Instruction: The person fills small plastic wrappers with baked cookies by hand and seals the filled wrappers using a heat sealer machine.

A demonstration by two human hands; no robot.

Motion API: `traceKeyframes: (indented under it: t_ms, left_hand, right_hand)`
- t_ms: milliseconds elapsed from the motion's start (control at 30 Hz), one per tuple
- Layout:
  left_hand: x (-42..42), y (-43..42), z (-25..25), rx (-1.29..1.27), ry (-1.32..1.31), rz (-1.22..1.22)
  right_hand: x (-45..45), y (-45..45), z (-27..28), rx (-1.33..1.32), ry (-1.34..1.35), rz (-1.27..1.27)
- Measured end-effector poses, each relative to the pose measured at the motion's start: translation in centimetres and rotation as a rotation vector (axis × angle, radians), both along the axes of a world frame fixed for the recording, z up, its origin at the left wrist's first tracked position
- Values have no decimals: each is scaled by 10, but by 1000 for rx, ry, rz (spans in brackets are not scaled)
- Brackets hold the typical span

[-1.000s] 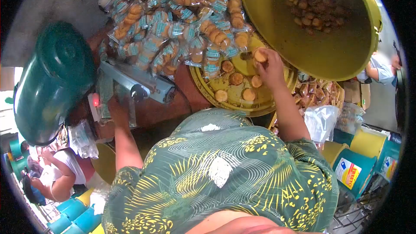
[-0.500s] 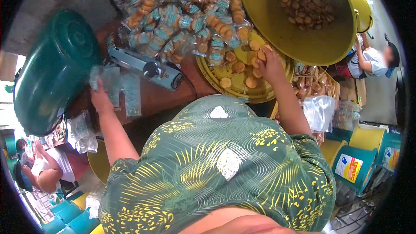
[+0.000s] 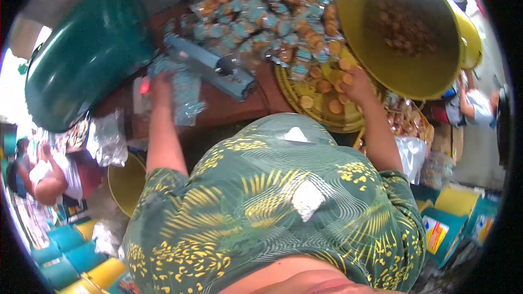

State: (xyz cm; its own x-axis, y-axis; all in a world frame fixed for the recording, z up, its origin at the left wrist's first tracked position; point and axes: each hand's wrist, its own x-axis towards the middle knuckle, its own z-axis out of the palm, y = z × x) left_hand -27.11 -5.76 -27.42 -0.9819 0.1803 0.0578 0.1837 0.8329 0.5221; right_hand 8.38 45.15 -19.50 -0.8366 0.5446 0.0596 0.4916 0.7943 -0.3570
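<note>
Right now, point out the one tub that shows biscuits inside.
The big yellow tub just beyond the right hand: its mouth faces the camera, with biscuits inside. The green tub shows only its outside.

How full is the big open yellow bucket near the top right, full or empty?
Neither: the yellow bucket is partly filled. Round cookies lie deep inside, with bare wall showing around them; pile depth is unclear.

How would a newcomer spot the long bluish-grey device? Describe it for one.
From the big dark green container at upper left, move right onto the reddish-brown table. Just past the left hand, beside the heap of bagged biscuits, lies the bluish-grey device: a straight bar, set apart by its round black part.
</note>
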Motion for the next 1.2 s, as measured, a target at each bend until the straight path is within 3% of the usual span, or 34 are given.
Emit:
traceKeyframes:
  t_ms: [67, 167, 267, 333, 400, 433, 500, 567, 633, 733, 800, 867, 967, 1033, 1100, 1133, 1200]
  left_hand:
    - [4, 0, 3, 199, -82, -43]
    - [10, 11, 21, 152, 89, 109]
    - [0, 8, 20, 424, 307, 199]
    - [3, 2, 40, 567, 230, 288]
    - [3, 4, 53, 1260, 147, 241]
    - [11, 1, 67, 1232, 140, 201]
    - [29, -5, 98, 1178, 128, 120]
    - [47, 11, 132, 1492, 54, 26]
    - [74, 35, 177, 1532, 130, -31]
    - [93, 55, 188, 1393, 309, -118]
    - [109, 68, 198, 1333, 418, -216]
    - [105, 68, 172, 1208, 420, -378]
    - [132, 97, 174, 1249, 204, -813]
    - [151, 118, 188, 1142, -30, -782]
    - [171, 145, 185, 1134, -57, -632]
    - [168, 154, 173, 1135, -57, -681]
    - [166, 161, 167, 1026, -223, -780]
  right_hand:
    - [-9, -4, -2, -31, 9, -40]
    - [-9, -21, 25, 48, -38, -87]
    - [-7, -19, 24, -42, -9, -79]
    - [-3, -19, 16, -121, 39, -110]
    - [-2, -24, 21, -97, 28, -133]
    - [-3, -28, 25, -59, 7, -142]
    - [-7, -36, 32, -257, 65, -207]
    - [-8, -34, 32, -210, 59, -172]
    - [-5, -28, 26, 68, -44, -37]
    - [-2, -19, 18, -107, 72, -193]
    - [9, -17, 21, -74, 135, -156]
    - [15, -13, 24, -83, 158, -144]
    - [24, -17, 30, -154, 132, -139]
    - [27, -39, 48, -190, 145, -96]
    - [32, -48, 46, -533, 254, -116]
    - [35, -53, 46, -702, 311, -127]
    - [40, -62, 49, -775, 349, -121]
